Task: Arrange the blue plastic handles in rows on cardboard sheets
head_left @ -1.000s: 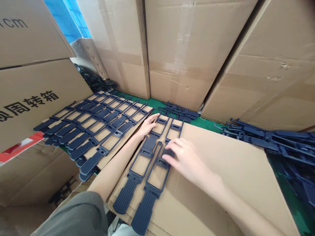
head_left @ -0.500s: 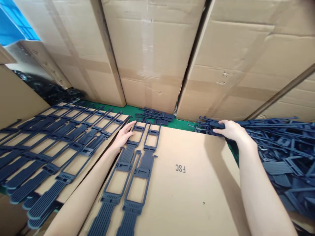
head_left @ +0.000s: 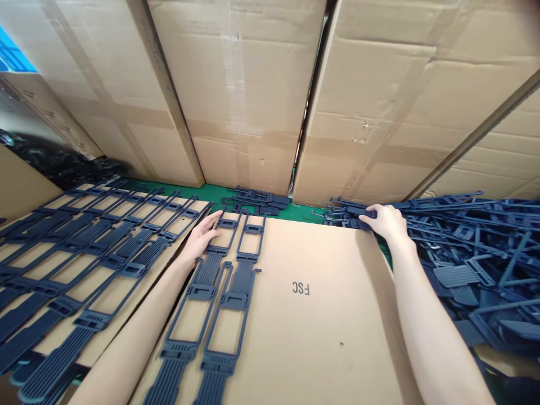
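Note:
My left hand (head_left: 205, 235) rests by the left edge of the FSC-marked cardboard box (head_left: 307, 332), fingers stretched out beside the far end of a dark plastic frame piece (head_left: 226, 232). Two columns of these flat pieces, with open rectangular frames and ribbed tongues, lie on the box; the second column's near frame piece (head_left: 228, 326) is in plain sight. Beyond the box's far right corner, my right hand (head_left: 388, 222) has its thumb and fingers closed on a dark plastic piece (head_left: 363, 214) at the left end of a heap. The fingertips' far side is hidden.
A large loose heap of dark plastic parts (head_left: 464, 247) spreads to the right. On the left, another cardboard surface (head_left: 99, 281) carries several rows of similar pieces. A small pile (head_left: 257, 199) lies on the green surface (head_left: 301, 212). Tall cartons (head_left: 248, 112) stand behind.
The view has turned slightly, so everything sits a little further left in the picture. Both hands stay in nearly the same places relative to the box; the pieces on it have not moved.

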Motion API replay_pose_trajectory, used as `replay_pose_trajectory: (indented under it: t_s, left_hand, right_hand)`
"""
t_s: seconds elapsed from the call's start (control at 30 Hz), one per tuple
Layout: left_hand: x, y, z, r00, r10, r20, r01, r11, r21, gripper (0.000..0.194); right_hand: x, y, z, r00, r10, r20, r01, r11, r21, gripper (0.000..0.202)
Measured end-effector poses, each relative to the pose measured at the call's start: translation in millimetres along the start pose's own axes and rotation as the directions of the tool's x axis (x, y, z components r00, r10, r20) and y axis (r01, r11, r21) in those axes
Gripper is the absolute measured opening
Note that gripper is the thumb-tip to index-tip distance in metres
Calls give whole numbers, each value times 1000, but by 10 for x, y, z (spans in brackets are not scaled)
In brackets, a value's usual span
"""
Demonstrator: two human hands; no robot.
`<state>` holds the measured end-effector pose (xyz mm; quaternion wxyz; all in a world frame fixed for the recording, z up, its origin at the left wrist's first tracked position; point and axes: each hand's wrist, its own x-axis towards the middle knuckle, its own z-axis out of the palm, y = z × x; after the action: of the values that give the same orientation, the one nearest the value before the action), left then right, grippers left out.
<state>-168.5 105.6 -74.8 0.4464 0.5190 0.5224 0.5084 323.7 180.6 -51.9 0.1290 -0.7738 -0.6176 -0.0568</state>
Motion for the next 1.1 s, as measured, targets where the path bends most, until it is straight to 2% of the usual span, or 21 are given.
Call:
replay_pose_trajectory:
  t_s: [0.27,0.5,0.63,0.73,0.8,0.87,0.9,0.93,0.97,1.0,1.03,1.07,1.1]
  left_hand:
    - [0,-17,-8,999,36,9,-37,998,55,73]
    - [-2,-2,8,1000,30,8,-30,999,26,74]
    - [-1,-17,1,999,41,9,-41,999,32,73]
    - [-2,-14,6,999,39,-1,-39,999,37,73]
    - [-5,-3,13,1000,25,-4,-25,999,39,74]
    - [-7,8,21,1000,13,-5,-13,999,43,75]
    - [-8,12,23,1000,11,-6,-10,999,44,75]
    - [-9,14,25,1000,13,-7,-12,999,44,75]
    - [-8,15,26,1000,17,-8,-17,999,44,75]
    - [-8,14,26,1000,24,-7,-24,999,45,74]
    - [-7,10,26,1000,31,-6,-30,998,49,74]
    - [-7,5,25,999,36,-3,-36,998,54,73]
    - [-6,-1,24,999,39,-2,-39,998,57,73]
  right_hand:
    - [73,151,-4,988,-153,-10,154,987,56,29]
    - [45,-25,-144,952,-297,-70,304,942,140,29]
    - [2,-209,-357,915,-368,-165,391,910,139,32]
    - [-97,-360,-634,848,-431,-309,499,846,187,30]
    - [-217,-497,-836,827,-450,-336,545,788,286,26]
    - [-368,-671,-1002,852,-485,-198,520,736,433,20]
    - [-446,-768,-1058,835,-545,-70,500,702,507,19]
    - [-517,-865,-1092,781,-621,59,479,658,581,18]
    - [-579,-958,-1105,700,-695,164,462,616,639,19]
    - [-626,-1041,-1097,625,-747,226,455,583,673,22]
    - [-658,-1108,-1075,583,-774,247,464,566,681,26]
    - [-673,-1156,-1043,580,-779,240,487,567,664,29]
    - [-674,-1183,-1009,606,-766,215,514,583,629,33]
